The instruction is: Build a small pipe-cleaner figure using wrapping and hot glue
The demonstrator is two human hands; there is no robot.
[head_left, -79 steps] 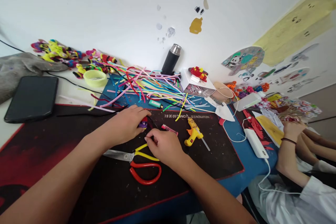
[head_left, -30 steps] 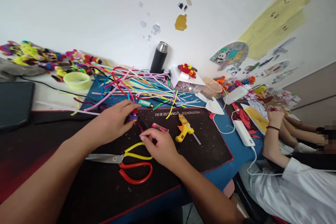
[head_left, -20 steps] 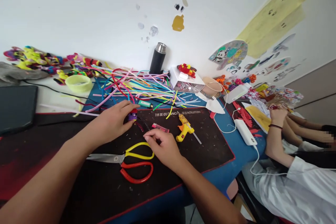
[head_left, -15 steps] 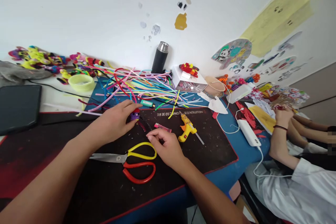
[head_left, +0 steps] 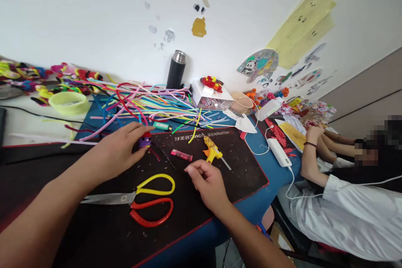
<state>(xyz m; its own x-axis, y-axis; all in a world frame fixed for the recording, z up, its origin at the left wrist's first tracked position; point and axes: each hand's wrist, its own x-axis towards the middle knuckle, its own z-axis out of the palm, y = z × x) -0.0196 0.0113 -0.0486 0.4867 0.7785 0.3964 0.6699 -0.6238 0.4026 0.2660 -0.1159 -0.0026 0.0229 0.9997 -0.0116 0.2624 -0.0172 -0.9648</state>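
Note:
Over the dark mat [head_left: 241, 176], my left hand [head_left: 121, 146] pinches a small purple and red fuzzy figure [head_left: 144, 141]. A thin dark strand [head_left: 165, 155] runs from the figure toward my right hand [head_left: 209, 184], whose thumb and forefinger close on its end. Between and behind the hands lies a pink lighter-like tube [head_left: 181, 155]. Large scissors [head_left: 150, 199] with one yellow and one red handle rest in front of my left hand. A yellow glue gun [head_left: 213, 150] sits just beyond my right hand.
Coloured pipe cleaners [head_left: 150, 102] are heaped along the back, near a black flask [head_left: 176, 70], a white box [head_left: 210, 95] and a green tape roll [head_left: 69, 102]. A white power bank [head_left: 280, 153] lies at the right, beside another person's arm [head_left: 312, 155].
My right hand has drawn away from my left, and more of the dark strand shows between them. The view has shifted, so the table's things appear further left.

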